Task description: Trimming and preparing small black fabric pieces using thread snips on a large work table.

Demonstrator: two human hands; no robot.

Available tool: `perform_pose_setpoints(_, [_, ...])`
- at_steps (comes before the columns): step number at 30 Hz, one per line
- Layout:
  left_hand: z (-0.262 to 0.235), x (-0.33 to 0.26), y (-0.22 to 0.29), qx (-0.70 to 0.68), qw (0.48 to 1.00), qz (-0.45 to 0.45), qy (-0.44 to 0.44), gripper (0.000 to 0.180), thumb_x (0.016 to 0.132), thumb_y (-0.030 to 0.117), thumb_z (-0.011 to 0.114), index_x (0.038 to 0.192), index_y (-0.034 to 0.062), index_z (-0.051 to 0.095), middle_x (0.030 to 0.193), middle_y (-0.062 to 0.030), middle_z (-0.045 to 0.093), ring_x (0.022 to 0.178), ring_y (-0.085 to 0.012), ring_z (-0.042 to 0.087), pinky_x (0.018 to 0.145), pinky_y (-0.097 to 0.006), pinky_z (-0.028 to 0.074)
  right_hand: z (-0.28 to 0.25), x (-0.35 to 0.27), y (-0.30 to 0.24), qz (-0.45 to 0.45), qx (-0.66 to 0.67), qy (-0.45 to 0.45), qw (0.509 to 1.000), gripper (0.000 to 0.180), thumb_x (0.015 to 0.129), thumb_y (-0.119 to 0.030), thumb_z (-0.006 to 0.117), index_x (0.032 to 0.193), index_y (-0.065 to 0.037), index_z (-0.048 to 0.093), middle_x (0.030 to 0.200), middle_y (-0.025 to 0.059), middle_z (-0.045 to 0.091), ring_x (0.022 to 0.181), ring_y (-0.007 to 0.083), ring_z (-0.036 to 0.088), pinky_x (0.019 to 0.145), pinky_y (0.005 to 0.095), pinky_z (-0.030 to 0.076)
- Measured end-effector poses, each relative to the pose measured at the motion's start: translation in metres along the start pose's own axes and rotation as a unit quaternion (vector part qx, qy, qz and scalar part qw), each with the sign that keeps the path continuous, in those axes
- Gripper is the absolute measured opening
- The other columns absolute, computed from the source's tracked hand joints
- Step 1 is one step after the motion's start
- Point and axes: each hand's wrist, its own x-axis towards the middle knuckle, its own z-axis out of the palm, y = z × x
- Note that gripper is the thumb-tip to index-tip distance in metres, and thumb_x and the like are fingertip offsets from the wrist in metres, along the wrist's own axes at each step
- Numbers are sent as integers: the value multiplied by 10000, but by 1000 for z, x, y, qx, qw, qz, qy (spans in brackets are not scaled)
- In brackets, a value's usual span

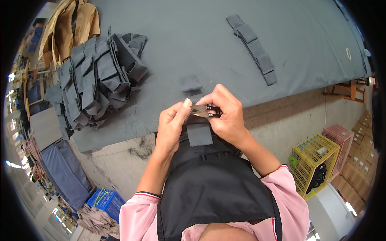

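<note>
A small pair of metal thread snips is gripped in the right hand, whose fingers are curled closed around its handle, the blades pointing toward the left hand. The left hand's thumb and forefinger are pinched shut on the top edge of a grey fabric piece, just where the blade tips meet it. This grey fabric piece hangs over the near edge of the tabletop, directly in front of the person, and lies against a black apron worn over pink sleeves.

On the grey-covered tabletop, 1 small grey fabric scrap lies just beyond the hands. A large pile of grey fabric pieces is heaped to the left, and a chained row of grey pieces lies to the upper right, well apart from the hands. Tan fabric is seen at the far left corner. On the floor, a yellow crate and a pink crate stand to the right, and a blue crate to the lower left.
</note>
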Motion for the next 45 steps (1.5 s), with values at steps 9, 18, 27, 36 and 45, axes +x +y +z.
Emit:
perform_pose_setpoints(9, [-10, 17, -13, -8, 999, -36, -18, 189, 909, 181, 585, 934, -6, 577, 829, -5, 602, 721, -45, 525, 616, -218, 459, 15, 4, 23, 283, 304, 7, 910, 167, 841, -102, 653, 931, -25, 536, 726, -27, 497, 647, 47, 438, 566, 208, 377])
perform_pose_setpoints(18, [-9, 16, -10, -31, 999, -3, 36, 141, 906, 152, 599, 839, 29, 576, 769, 34, 568, 667, -6, 446, 597, -173, 376, -17, -46, 6, 99, 1, -6, 995, 228, 747, -40, 700, 947, -15, 594, 811, 71, 619, 676, 127, 605, 630, 230, 469])
perform_pose_setpoints(27, [-6, 11, -3, -32, 999, 13, 23, 152, 896, 156, 615, 832, 21, 592, 740, 50, 556, 646, 1, 427, 571, -173, 355, -19, -46, 3, 119, 57, -30, 991, 240, 729, -14, 695, 954, -12, 611, 790, 76, 615, 659, 159, 603, 723, 292, 474])
perform_pose_setpoints(36, [2, 10, 2, -2, 998, 28, 56, 205, 896, 169, 616, 780, 5, 581, 661, 74, 510, 588, 12, 372, 525, -171, 302, -19, -50, 0, 89, 43, -19, 995, 227, 744, -14, 690, 957, -20, 611, 787, 67, 619, 661, 157, 613, 900, 325, 430])
perform_pose_setpoints(45, [-10, 9, -9, 81, 995, 42, 32, 262, 886, 193, 628, 706, 35, 521, 593, 100, 402, 542, 10, 284, 461, -190, 222, -15, -48, -3, 48, -12, -3, 999, 243, 732, -26, 708, 952, -21, 607, 762, 80, 616, 631, 176, 615, 580, 251, 473])
